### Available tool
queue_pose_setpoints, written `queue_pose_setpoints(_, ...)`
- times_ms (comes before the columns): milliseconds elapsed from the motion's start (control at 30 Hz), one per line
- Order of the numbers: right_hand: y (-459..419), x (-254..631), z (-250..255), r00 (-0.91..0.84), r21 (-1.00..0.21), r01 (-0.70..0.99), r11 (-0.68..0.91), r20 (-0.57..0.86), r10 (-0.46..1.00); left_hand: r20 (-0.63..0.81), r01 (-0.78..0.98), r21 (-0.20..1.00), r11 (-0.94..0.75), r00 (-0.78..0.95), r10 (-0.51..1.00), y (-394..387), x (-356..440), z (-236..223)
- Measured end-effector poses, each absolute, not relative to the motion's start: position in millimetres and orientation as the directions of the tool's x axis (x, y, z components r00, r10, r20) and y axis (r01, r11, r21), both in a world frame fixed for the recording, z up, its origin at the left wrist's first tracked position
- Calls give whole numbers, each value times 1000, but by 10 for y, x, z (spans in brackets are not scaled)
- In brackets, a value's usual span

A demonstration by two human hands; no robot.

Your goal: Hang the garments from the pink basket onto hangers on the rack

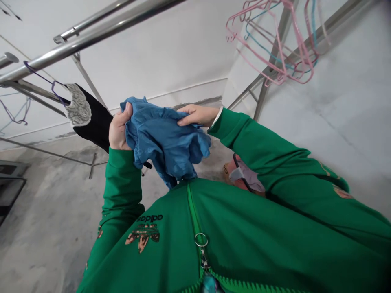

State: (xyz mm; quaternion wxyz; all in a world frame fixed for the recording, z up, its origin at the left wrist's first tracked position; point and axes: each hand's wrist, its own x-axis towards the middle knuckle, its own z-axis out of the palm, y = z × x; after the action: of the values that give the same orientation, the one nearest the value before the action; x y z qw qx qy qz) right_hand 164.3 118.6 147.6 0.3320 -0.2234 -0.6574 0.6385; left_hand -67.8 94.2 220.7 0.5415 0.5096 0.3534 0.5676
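Note:
A crumpled blue garment hangs bunched in front of my chest. My left hand is closed round its left edge, thumb over the cloth. My right hand pinches the garment's top right part with the fingers pressed together. Both arms wear green jacket sleeves. The lower end of the garment drops behind the jacket's zip.
Steel drying rails run overhead from the left. A black and grey garment hangs on a purple hanger just left of my left hand. Pink and blue wire hangers hang at the upper right. The concrete floor lies below.

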Motion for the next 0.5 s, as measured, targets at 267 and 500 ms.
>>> queue_pose_setpoints(267, 1155, 1625, 1334, -512, -973, -225, 41, 155, 845, 283, -285, 920, -270, 3, 959, 976, -1012, 2309)
queue_pose_setpoints(500, 1239, 1621, 1556, -277, -955, -254, 151, 221, 935, 192, -236, 956, -176, 49, 980, 996, -1196, 2262)
